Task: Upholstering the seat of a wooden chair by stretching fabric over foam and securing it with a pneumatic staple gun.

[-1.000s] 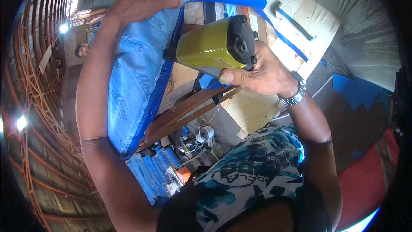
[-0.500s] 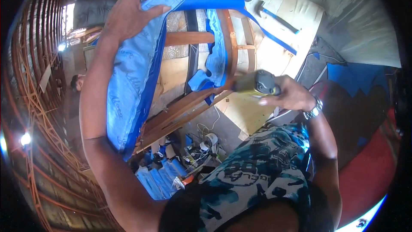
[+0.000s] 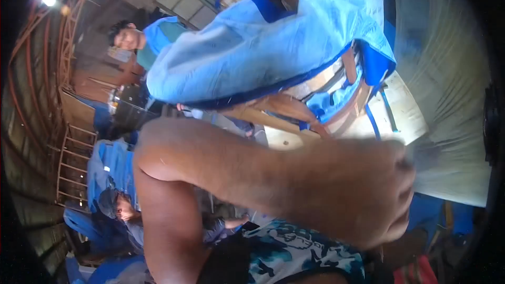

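Observation:
My left forearm crosses the middle of the view, bent at the elbow. My left hand is large and blurred close up, its fingers curled closed; whatever they hold, if anything, is hidden. My right hand is out of sight. Beyond the left arm lies a wooden furniture frame, apart from the hand. Its upper side is covered by light blue printed cloth or film with dark blue edging. Dark blue fabric hangs at its right end.
A pale board lies beyond the hand, with a blue-handled tool on it. One person stands behind the frame at upper left; another in a dark cap is at lower left. A grey sheet hangs at right.
My left hand has let go of the blue cover and swung across to the right. My right hand, holding a dark and yellow-green power tool, has left sight. The view has turned and tilted.

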`<act>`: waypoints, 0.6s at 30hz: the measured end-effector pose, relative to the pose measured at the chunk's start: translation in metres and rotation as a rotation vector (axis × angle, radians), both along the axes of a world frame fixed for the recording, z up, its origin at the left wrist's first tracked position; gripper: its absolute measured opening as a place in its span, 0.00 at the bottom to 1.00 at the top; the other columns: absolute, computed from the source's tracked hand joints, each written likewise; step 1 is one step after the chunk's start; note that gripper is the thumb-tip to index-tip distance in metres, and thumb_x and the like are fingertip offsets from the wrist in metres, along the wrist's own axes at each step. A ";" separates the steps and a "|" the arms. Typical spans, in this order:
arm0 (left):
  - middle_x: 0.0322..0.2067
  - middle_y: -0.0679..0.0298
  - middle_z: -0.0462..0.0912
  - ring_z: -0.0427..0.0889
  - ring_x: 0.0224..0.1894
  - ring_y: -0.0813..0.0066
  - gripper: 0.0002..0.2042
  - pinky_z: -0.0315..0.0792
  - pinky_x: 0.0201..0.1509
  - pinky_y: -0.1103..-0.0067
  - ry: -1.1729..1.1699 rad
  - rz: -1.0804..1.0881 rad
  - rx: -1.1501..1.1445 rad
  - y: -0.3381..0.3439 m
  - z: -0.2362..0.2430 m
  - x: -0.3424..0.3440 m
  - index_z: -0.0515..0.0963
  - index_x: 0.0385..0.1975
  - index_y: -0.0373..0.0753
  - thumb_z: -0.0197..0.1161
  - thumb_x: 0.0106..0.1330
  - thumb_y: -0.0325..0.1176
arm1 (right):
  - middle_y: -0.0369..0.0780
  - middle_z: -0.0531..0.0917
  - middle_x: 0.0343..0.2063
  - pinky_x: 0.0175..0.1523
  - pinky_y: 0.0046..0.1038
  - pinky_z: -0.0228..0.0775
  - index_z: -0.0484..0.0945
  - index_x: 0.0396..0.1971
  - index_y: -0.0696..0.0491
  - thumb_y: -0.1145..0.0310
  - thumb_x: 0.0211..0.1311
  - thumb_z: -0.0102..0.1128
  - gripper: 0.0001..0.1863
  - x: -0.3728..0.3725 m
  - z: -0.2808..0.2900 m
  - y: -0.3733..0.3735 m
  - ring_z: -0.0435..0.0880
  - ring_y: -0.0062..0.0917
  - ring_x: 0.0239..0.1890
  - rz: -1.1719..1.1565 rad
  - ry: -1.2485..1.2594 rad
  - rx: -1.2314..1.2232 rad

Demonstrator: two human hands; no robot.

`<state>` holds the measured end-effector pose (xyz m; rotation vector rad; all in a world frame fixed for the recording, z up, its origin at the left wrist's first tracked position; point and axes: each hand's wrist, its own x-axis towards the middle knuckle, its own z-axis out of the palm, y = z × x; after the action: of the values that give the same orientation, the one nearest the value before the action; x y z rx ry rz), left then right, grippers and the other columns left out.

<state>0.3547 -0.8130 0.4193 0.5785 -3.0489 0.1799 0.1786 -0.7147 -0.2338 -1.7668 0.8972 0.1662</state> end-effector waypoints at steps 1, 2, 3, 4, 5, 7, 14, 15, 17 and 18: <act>0.26 0.69 0.82 0.84 0.36 0.70 0.08 0.76 0.36 0.72 0.079 -0.030 0.062 0.015 -0.008 0.003 0.81 0.32 0.41 0.67 0.58 0.38 | 0.51 0.88 0.40 0.48 0.46 0.80 0.80 0.56 0.50 0.43 0.61 0.67 0.31 0.004 -0.008 0.000 0.88 0.49 0.43 -0.016 -0.048 -0.026; 0.27 0.69 0.82 0.84 0.36 0.71 0.09 0.76 0.35 0.73 0.293 0.000 0.094 0.030 -0.017 0.006 0.81 0.34 0.41 0.68 0.58 0.38 | 0.52 0.88 0.40 0.49 0.46 0.80 0.79 0.57 0.50 0.42 0.61 0.67 0.32 0.008 -0.015 0.001 0.88 0.49 0.43 -0.037 -0.114 -0.070; 0.29 0.68 0.82 0.84 0.36 0.72 0.10 0.75 0.34 0.74 0.439 -0.018 0.140 0.045 -0.026 0.010 0.81 0.36 0.41 0.69 0.58 0.38 | 0.52 0.88 0.40 0.49 0.46 0.80 0.79 0.58 0.50 0.41 0.61 0.67 0.33 0.011 -0.018 0.000 0.88 0.50 0.43 -0.057 -0.196 -0.147; 0.31 0.67 0.81 0.82 0.36 0.73 0.14 0.73 0.32 0.75 0.615 -0.028 0.125 0.064 -0.042 0.010 0.80 0.41 0.42 0.68 0.61 0.43 | 0.52 0.88 0.40 0.50 0.46 0.80 0.78 0.59 0.50 0.41 0.61 0.67 0.34 0.013 -0.021 0.001 0.88 0.50 0.43 -0.074 -0.271 -0.213; 0.31 0.67 0.80 0.80 0.34 0.74 0.13 0.71 0.31 0.76 0.741 0.005 0.094 0.081 -0.049 0.014 0.80 0.42 0.42 0.67 0.62 0.41 | 0.52 0.88 0.40 0.50 0.46 0.80 0.78 0.60 0.50 0.40 0.61 0.67 0.35 0.014 -0.020 0.002 0.88 0.50 0.43 -0.079 -0.274 -0.236; 0.30 0.67 0.79 0.78 0.30 0.77 0.13 0.68 0.27 0.77 0.997 0.064 0.036 0.116 -0.066 0.022 0.80 0.44 0.41 0.67 0.63 0.38 | 0.55 0.85 0.47 0.57 0.46 0.77 0.73 0.65 0.52 0.41 0.62 0.67 0.39 0.013 -0.016 0.006 0.85 0.52 0.51 -0.049 0.071 -0.084; 0.30 0.66 0.83 0.80 0.31 0.79 0.10 0.71 0.30 0.80 1.017 0.306 0.026 0.260 -0.044 0.093 0.82 0.48 0.40 0.65 0.69 0.32 | 0.59 0.77 0.63 0.68 0.49 0.70 0.62 0.73 0.56 0.48 0.67 0.61 0.41 -0.013 0.025 0.047 0.77 0.56 0.64 0.029 0.290 -0.074; 0.31 0.65 0.83 0.80 0.31 0.79 0.10 0.72 0.30 0.80 1.016 0.334 0.050 0.281 -0.042 0.100 0.82 0.48 0.40 0.64 0.70 0.32 | 0.60 0.77 0.63 0.68 0.49 0.70 0.62 0.72 0.57 0.49 0.68 0.60 0.40 -0.014 0.026 0.053 0.77 0.56 0.64 0.041 0.333 -0.040; 0.32 0.63 0.84 0.81 0.32 0.77 0.10 0.73 0.32 0.79 1.081 0.433 0.114 0.325 -0.043 0.107 0.82 0.49 0.39 0.63 0.71 0.31 | 0.61 0.77 0.62 0.67 0.48 0.70 0.63 0.71 0.58 0.50 0.69 0.57 0.38 -0.016 0.027 0.065 0.78 0.56 0.63 0.037 0.394 0.001; 0.33 0.63 0.85 0.81 0.33 0.76 0.11 0.74 0.33 0.78 1.151 0.503 0.151 0.343 -0.044 0.110 0.83 0.49 0.39 0.63 0.70 0.31 | 0.61 0.78 0.61 0.67 0.49 0.70 0.64 0.71 0.58 0.50 0.70 0.56 0.37 -0.015 0.027 0.067 0.78 0.57 0.63 0.045 0.406 -0.007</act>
<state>0.4647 -0.4696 0.3757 0.9927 -1.7841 -0.2857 0.1632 -0.6473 -0.2070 -1.7910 1.1454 0.5669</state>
